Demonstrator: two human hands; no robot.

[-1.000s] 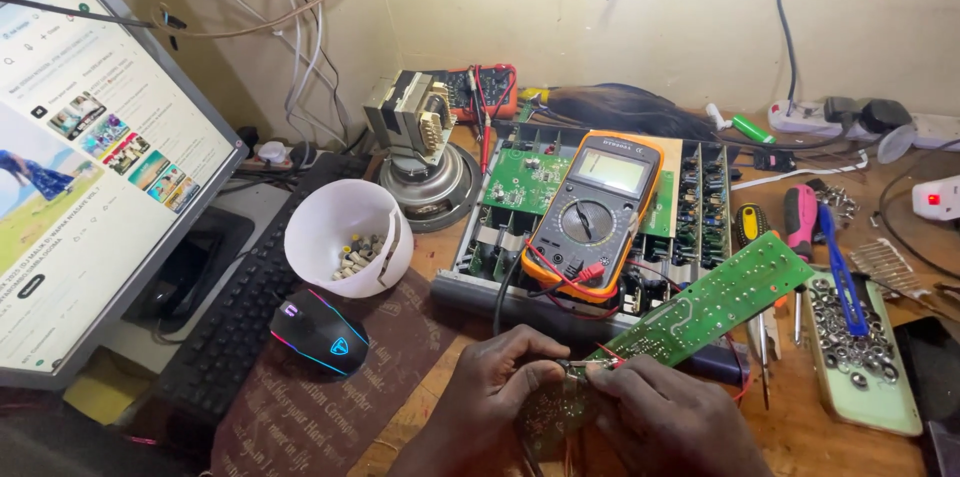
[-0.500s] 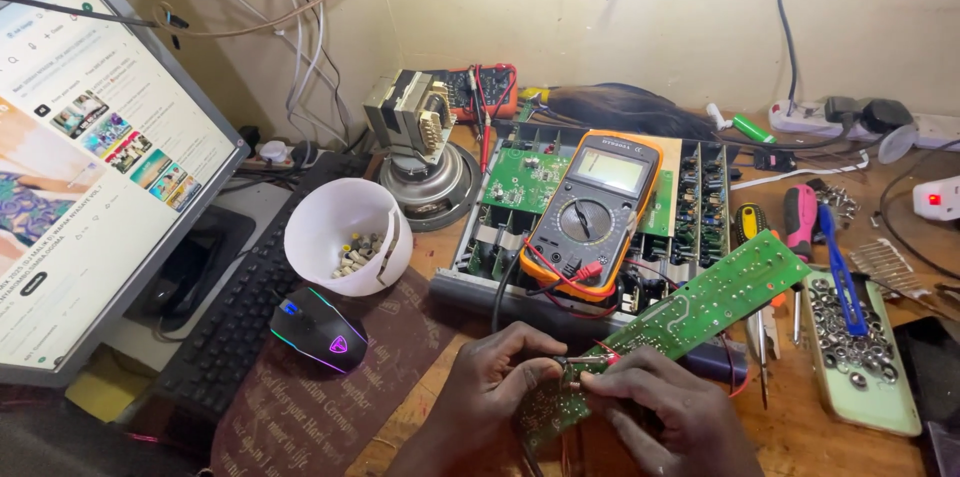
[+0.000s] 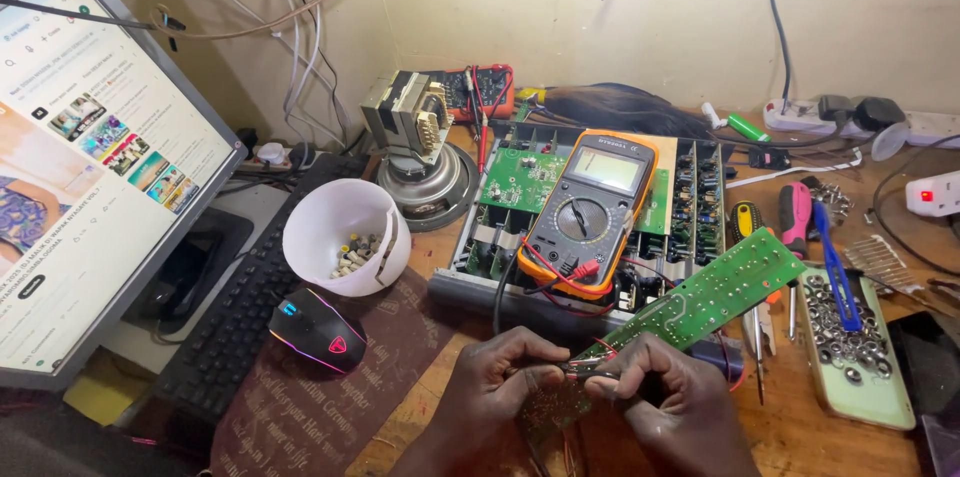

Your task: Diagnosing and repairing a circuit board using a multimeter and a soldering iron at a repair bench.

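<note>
Holding one long green circuit board (image 3: 690,305) between them, the left hand (image 3: 495,385) and the right hand (image 3: 665,405) meet low in the view, just above the front edge of the wooden worktop (image 3: 800,432). The left fingers (image 3: 530,349) are pinched on the near end of the board, and the right fingers (image 3: 622,365) are closed on a small thin tool (image 3: 590,369) whose tip touches the board; what kind of tool it is cannot be told. The board slants up and to the right from the hands, its far end lying just beside two screwdrivers, one with a yellow and black handle (image 3: 743,220) and one with a pink handle (image 3: 795,217). Behind the hands stands one open amplifier chassis (image 3: 690,199) with one orange multimeter (image 3: 590,209) resting on top of it, its red and black leads trailing down toward the hands. To the left are one white plastic cup (image 3: 330,227) holding small parts, one black mouse (image 3: 318,330) with coloured lights, one black keyboard (image 3: 235,312) and one monitor (image 3: 90,177) that is lit. To the right lies one pale green tray (image 3: 885,407) of nuts and washers with one blue tool (image 3: 835,262) across it. One transformer (image 3: 405,115) sits on one round speaker (image 3: 445,187) at the back.
</note>
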